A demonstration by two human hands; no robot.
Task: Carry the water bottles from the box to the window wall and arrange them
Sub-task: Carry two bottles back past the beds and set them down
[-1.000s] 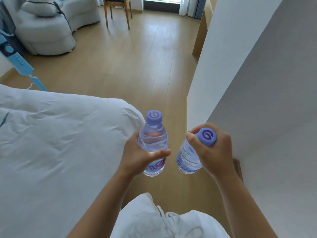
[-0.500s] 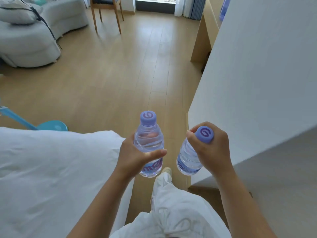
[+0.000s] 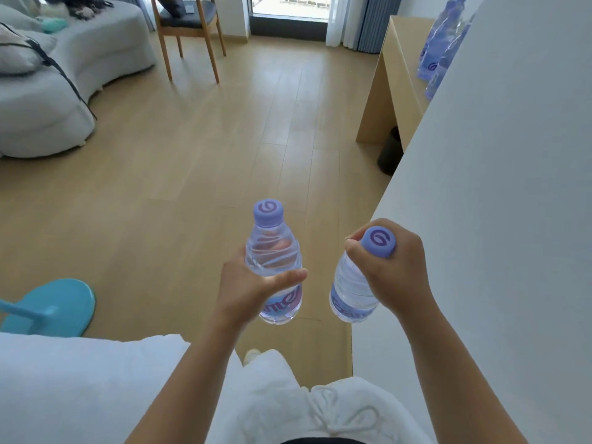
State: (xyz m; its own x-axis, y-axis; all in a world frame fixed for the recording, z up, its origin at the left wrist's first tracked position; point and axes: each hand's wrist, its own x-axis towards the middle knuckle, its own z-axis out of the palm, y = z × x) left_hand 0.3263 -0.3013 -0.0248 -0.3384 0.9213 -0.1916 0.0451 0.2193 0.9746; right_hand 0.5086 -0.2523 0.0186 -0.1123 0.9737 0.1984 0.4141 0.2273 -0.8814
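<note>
Far left, lying along the edge of the view: a grey sofa [image 3: 80, 68] with cushions, and nearer, a turquoise round base [image 3: 57, 307] sitting on the wooden floor [image 3: 198, 174] beside white bedding [image 3: 80, 386]. Further back, standing near the window [image 3: 288, 8]: a wooden chair [image 3: 189, 36].

At centre, gripping the left bottle [image 3: 274, 267] around its middle: the left hand [image 3: 248, 288], thumb lying across the front above the label, fingers curling round the far side. Standing nearly upright, purple cap on top.

Just to the right, clasping the right bottle [image 3: 352, 290] at its neck and shoulder: the right hand [image 3: 392, 267], fingers wrapping round just under the cap, bottle tilting with its base toward the left. Staying apart, the two bottles.

Filling the right side: a white wall [image 3: 496, 187]. Beyond it, standing together on a light wooden desk [image 3: 394, 78]: more purple-labelled bottles [image 3: 439, 56], partly hiding behind the wall's edge.
</note>
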